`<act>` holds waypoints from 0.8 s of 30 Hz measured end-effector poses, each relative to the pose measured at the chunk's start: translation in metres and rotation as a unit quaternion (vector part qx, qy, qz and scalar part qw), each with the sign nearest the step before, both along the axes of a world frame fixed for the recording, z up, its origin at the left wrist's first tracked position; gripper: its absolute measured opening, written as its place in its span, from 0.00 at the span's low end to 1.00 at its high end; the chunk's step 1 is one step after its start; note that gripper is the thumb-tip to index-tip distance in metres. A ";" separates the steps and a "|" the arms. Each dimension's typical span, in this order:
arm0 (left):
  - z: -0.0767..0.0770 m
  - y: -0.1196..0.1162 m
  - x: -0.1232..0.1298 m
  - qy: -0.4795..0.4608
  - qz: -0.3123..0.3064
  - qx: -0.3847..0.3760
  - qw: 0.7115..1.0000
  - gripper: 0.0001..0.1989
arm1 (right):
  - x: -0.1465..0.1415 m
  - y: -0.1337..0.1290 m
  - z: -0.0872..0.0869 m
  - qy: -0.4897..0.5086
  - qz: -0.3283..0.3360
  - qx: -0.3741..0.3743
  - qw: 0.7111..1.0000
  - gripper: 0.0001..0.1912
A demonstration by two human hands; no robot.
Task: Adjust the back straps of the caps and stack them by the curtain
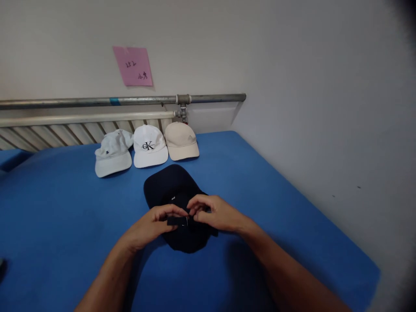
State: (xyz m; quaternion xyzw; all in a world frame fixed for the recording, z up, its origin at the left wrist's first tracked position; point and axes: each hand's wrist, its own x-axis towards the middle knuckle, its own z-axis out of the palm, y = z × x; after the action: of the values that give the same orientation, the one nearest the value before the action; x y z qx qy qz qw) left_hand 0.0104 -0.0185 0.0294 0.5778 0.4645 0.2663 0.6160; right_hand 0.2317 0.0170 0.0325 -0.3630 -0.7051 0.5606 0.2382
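A dark navy baseball cap [169, 182] lies on the blue surface in front of me, its brim pointing away and its inside partly showing. My left hand [151, 223] pinches the cap's back strap [177, 221] between thumb and fingers. From the other side my right hand [216, 212] has its fingers closed at the strap, close to a small metal buckle [186, 221]. Exactly what the right fingertips grip is partly hidden. Behind the navy cap stand a pale cap [113, 151], a white cap with black letters [150, 146] and a beige cap [181, 141] in a row.
The blue surface [65, 225] ends at a white wall [325, 108] on the right. Along the back run a radiator [74, 133] and a metal pipe [143, 101] with a valve [183, 112]. Above it a pink note [134, 67] sticks to the wall.
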 end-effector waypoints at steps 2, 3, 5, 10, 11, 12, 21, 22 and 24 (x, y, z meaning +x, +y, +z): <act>-0.002 0.000 -0.001 -0.014 0.002 0.005 1.000 0.14 | 0.000 -0.002 -0.001 -0.034 0.028 -0.021 0.999 0.12; -0.002 0.000 -0.001 -0.020 0.001 0.009 1.000 0.14 | -0.001 -0.002 -0.002 -0.049 0.040 -0.028 0.998 0.11; -0.003 -0.001 -0.002 -0.027 -0.003 0.012 1.000 0.14 | -0.003 -0.002 -0.005 -0.069 0.050 -0.037 0.996 0.09; 0.001 -0.005 -0.005 -0.041 0.012 0.013 0.999 0.11 | -0.003 0.010 -0.014 -0.094 -0.130 0.033 0.986 0.07; 0.001 -0.005 -0.007 -0.046 0.015 0.021 0.999 0.11 | -0.002 0.014 -0.015 -0.095 -0.175 0.051 0.979 0.07; 0.001 -0.004 -0.009 -0.056 0.028 0.042 0.997 0.10 | 0.000 0.017 -0.017 -0.092 -0.211 0.065 0.971 0.07; -0.041 0.045 -0.062 0.254 0.276 0.403 0.835 0.26 | 0.002 0.031 -0.028 -0.016 -0.249 0.001 0.968 0.22; -0.045 0.050 -0.063 0.258 0.267 0.400 0.838 0.26 | 0.002 0.031 -0.027 -0.008 -0.238 -0.012 0.971 0.22; -0.045 0.055 -0.060 0.264 0.266 0.395 0.839 0.24 | 0.004 0.030 -0.022 0.008 -0.223 -0.037 0.974 0.21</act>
State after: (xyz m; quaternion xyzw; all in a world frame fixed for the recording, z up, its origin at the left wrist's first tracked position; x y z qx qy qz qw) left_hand -0.0500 0.0363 -0.0156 0.6749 0.6005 0.4181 0.0950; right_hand 0.2355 0.0471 0.0107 -0.5155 -0.5829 0.5221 0.3490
